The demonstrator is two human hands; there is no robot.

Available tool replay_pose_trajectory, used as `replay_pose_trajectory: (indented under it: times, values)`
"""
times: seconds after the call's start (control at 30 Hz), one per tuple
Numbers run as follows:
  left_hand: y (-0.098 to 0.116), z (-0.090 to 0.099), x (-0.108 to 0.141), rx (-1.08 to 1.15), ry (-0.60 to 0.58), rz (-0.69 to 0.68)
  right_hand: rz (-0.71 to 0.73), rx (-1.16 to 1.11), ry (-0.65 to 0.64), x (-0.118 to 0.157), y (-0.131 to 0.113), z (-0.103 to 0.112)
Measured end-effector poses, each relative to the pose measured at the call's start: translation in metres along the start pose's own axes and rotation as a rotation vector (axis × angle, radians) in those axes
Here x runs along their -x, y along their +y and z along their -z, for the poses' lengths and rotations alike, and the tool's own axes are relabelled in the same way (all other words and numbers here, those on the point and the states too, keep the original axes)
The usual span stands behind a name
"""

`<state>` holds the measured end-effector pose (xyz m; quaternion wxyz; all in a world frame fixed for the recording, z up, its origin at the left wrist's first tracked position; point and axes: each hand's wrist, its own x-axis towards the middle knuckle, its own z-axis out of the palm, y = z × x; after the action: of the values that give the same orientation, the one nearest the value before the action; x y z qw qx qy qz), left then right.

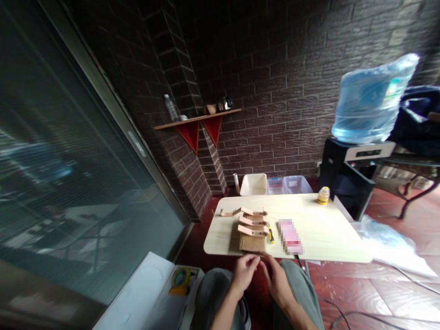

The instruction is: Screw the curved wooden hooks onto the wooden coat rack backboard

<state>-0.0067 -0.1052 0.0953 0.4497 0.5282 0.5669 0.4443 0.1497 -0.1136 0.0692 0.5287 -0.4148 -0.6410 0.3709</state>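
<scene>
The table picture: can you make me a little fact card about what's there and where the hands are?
Table: pale, rounded corners
Cardboard: brown, at the table's near edge
Wooden pieces: three across the cardboard, one to its left
Tool: yellow and black, right of the cardboard
Pink thing: blurred out
Left hand, right hand: fingertips close together; can't tell what they hold

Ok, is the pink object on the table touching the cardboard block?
Apart. The head view shows bare tabletop between the pink object and the cardboard block, with the yellow-and-black tool lying in that gap.
</scene>
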Motion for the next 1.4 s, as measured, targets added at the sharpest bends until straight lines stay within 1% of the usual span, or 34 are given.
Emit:
replay_pose_trajectory:
  times: [0.1, 0.17, 0.27, 0.33, 0.4, 0.47, 0.57, 0.63, 0.73, 0.83, 0.97, 1.07, 1.13, 1.2, 1.27, 1.33, 1.4]
  values:
    - [-0.003, -0.005, -0.001, 0.092, 0.014, 0.072, -0.056, 0.009, -0.006, -0.001, -0.005, 0.001]
    - [-0.005, -0.010, -0.001, 0.136, 0.018, 0.093, -0.084, 0.013, -0.005, -0.002, -0.007, 0.001]
    - [-0.009, -0.015, -0.003, 0.176, 0.020, 0.088, -0.108, 0.014, 0.027, -0.005, -0.008, 0.003]
    - [-0.009, -0.014, -0.007, 0.162, 0.047, 0.064, -0.132, 0.009, 0.055, -0.008, -0.007, 0.005]
    - [-0.008, -0.007, -0.016, 0.113, 0.112, 0.034, -0.168, 0.002, 0.079, -0.010, -0.006, 0.007]
    - [-0.006, 0.005, -0.029, 0.070, 0.198, 0.007, -0.197, -0.003, 0.100, -0.011, -0.005, 0.009]
    - [-0.005, 0.027, -0.054, 0.042, 0.265, -0.014, -0.217, -0.009, 0.122, -0.012, -0.003, 0.009]
    - [-0.007, 0.038, -0.070, 0.015, 0.294, -0.010, -0.227, -0.018, 0.130, -0.012, -0.001, 0.008]
    - [-0.010, 0.045, -0.087, -0.009, 0.317, 0.015, -0.241, -0.043, 0.129, -0.012, 0.003, 0.004]
    - [-0.013, 0.043, -0.096, -0.008, 0.290, 0.036, -0.248, -0.059, 0.106, -0.012, 0.007, 0.002]
    - [-0.018, 0.042, -0.101, 0.009, 0.224, 0.048, -0.240, -0.053, 0.116, -0.014, 0.009, 0.003]
    - [-0.026, 0.044, -0.103, -0.054, 0.190, 0.124, -0.247, -0.090, 0.127, -0.022, 0.010, 0.004]
    - [-0.033, 0.045, -0.104, -0.079, 0.159, 0.149, -0.256, -0.133, 0.122, -0.030, 0.012, 0.003]
    - [-0.039, 0.043, -0.104, -0.091, 0.171, 0.142, -0.263, -0.167, 0.111, -0.037, 0.016, 0.000]
    - [-0.043, 0.040, -0.102, -0.106, 0.215, 0.123, -0.267, -0.179, 0.099, -0.041, 0.019, -0.002]
    - [-0.045, 0.036, -0.097, -0.126, 0.255, 0.105, -0.261, -0.183, 0.090, -0.041, 0.020, -0.003]
    - [-0.046, 0.033, -0.090, -0.144, 0.265, 0.096, -0.253, -0.183, 0.093, -0.039, 0.021, -0.001]
